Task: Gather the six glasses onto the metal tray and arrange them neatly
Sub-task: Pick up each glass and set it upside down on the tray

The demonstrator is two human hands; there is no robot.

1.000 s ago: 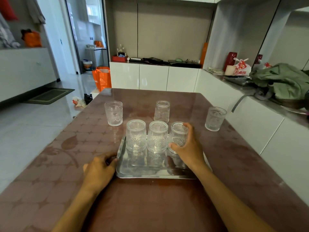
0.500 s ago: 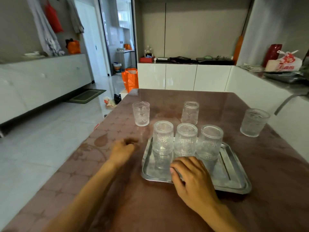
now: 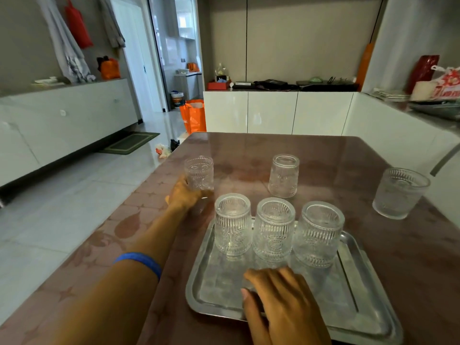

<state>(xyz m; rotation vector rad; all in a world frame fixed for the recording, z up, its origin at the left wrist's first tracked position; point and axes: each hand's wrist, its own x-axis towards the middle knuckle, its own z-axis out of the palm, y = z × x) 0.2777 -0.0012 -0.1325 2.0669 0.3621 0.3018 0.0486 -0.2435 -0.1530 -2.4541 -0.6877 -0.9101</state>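
A metal tray [image 3: 216, 292] lies on the brown table. Three ribbed glasses stand upside down in a row along its far side: left [image 3: 232, 224], middle [image 3: 273, 229], right [image 3: 318, 232]. Off the tray stand three more glasses: far left [image 3: 199, 171], far middle, upside down [image 3: 284, 175], and far right, upright [image 3: 398, 192]. My left hand [image 3: 184, 196] wraps around the base of the far left glass. My right hand [image 3: 281, 302] rests on the tray's near edge, fingers bent over the rim.
The table [image 3: 323, 155] ends at its left edge next to the tiled floor. An orange bag [image 3: 194, 115] stands on the floor beyond the far corner. White cabinets [image 3: 273, 112] run behind the table and along its right side.
My left hand has moved away from the tray's left side and closed around the far left glass. My right hand left the right-hand glass and dropped to the tray's near edge.
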